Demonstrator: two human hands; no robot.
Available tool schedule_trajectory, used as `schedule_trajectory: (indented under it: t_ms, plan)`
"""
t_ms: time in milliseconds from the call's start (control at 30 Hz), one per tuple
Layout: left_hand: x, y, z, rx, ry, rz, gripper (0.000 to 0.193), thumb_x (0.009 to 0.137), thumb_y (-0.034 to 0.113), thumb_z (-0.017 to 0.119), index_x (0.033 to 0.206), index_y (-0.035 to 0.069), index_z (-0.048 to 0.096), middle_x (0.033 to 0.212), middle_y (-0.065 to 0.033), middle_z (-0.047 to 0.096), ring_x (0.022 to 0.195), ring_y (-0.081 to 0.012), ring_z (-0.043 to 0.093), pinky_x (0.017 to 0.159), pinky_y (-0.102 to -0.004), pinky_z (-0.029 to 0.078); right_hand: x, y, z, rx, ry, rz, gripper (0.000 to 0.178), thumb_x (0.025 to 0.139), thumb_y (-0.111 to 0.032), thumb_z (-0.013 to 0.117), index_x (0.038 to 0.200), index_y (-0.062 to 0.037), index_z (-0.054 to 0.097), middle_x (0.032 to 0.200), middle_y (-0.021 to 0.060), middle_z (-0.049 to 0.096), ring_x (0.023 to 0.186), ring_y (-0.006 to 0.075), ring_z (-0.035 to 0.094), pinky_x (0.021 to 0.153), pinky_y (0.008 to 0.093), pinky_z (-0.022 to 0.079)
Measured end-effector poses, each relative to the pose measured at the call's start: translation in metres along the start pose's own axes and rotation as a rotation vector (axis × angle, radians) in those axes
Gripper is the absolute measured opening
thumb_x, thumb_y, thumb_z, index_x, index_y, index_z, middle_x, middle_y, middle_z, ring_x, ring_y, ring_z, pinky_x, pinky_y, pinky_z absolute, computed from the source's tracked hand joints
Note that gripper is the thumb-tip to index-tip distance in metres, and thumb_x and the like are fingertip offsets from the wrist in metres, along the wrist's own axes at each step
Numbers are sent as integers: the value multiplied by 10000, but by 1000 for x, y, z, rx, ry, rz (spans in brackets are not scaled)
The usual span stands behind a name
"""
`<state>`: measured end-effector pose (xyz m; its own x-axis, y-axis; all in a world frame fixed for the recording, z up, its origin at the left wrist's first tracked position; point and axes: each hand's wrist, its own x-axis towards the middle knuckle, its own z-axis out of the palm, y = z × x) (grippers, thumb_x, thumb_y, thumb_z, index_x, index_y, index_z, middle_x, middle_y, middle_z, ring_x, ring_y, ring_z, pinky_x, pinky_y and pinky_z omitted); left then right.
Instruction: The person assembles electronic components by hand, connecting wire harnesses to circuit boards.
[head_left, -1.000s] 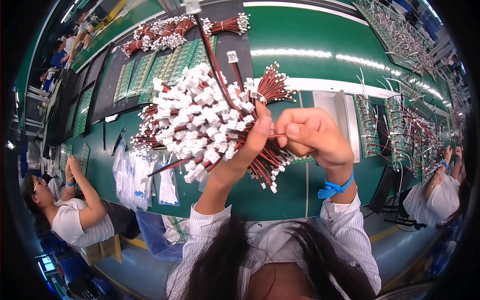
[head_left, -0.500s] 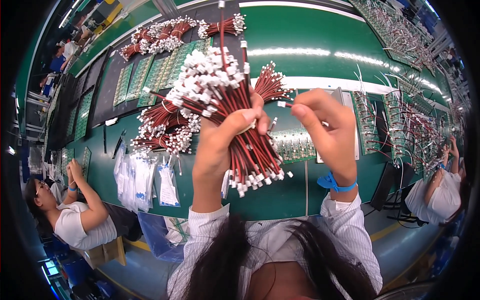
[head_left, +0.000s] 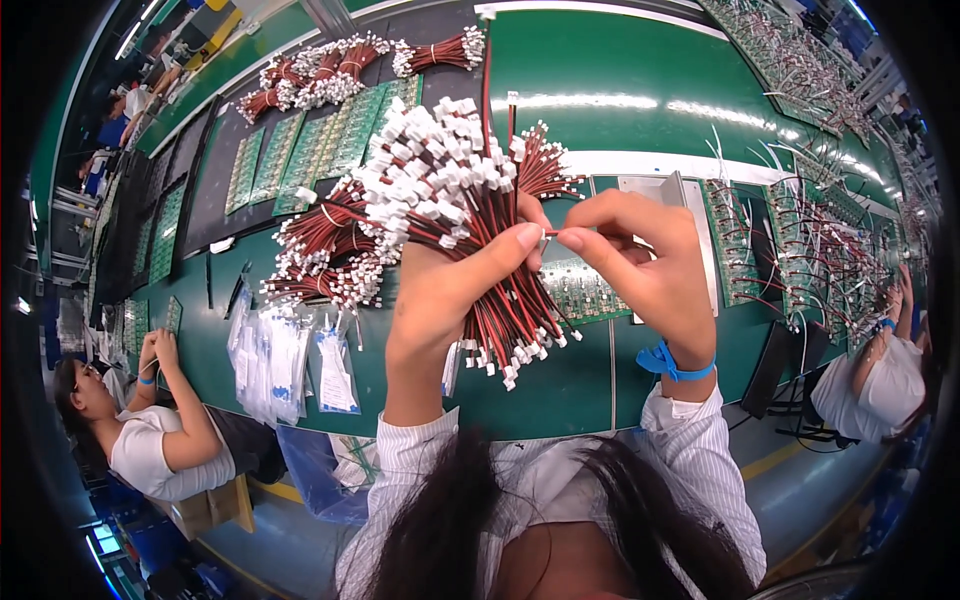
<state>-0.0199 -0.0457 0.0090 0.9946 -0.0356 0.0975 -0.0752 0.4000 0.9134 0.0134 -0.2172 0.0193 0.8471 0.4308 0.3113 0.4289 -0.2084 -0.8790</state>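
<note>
My left hand (head_left: 435,300) is closed round a thick bundle of red-and-black wire cables (head_left: 440,165) with white plug connectors at both ends. The bundle leans, its upper end fanning out over the wrist side and its lower end hanging below the palm. Between finger and thumb, my right hand (head_left: 655,260) pinches a short red cable (head_left: 553,233). Its white tip meets the left thumb and fingertips beside the bundle. A blue band circles the right wrist. Two cables stick up well above the rest of the bundle.
More tied cable bundles (head_left: 335,72) lie at the back left, near green circuit boards (head_left: 345,130). Another bundle (head_left: 545,165) sits behind my hands. Clear plastic bags (head_left: 275,365) rest at the front left. Wired boards (head_left: 735,240) stand to the right. Co-workers sit at both sides.
My right hand has moved left, bringing the pinched cable to my left thumb and fingertips. The bundle has shifted slightly right, and the left thumb reaches further out.
</note>
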Motion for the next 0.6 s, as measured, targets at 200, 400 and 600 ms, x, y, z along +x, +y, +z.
schedule_trajectory:
  t_ms: [200,400,600]
  plan:
    - [1,-4,7,78,202,63,95,806,48,626,871,-10,589,740,-32,588,678,-87,555,634,-220,444,12,3,3,-529,599,-484,173,673,-94,725,819,-83,632,743,52,613,642,216,532,674,304,397]
    - [6,-14,6,-133,290,129,73,821,34,609,871,-19,599,722,-53,602,664,-98,569,597,-215,449,-2,5,13,-314,26,-164,116,721,-104,685,817,-58,638,754,80,612,642,231,586,597,307,435]
    - [3,-15,12,-91,231,80,85,821,31,614,880,-28,594,733,-58,606,664,-92,570,600,-216,455,11,17,25,225,193,-120,154,790,-1,617,941,18,641,849,70,611,699,113,611,616,223,470]
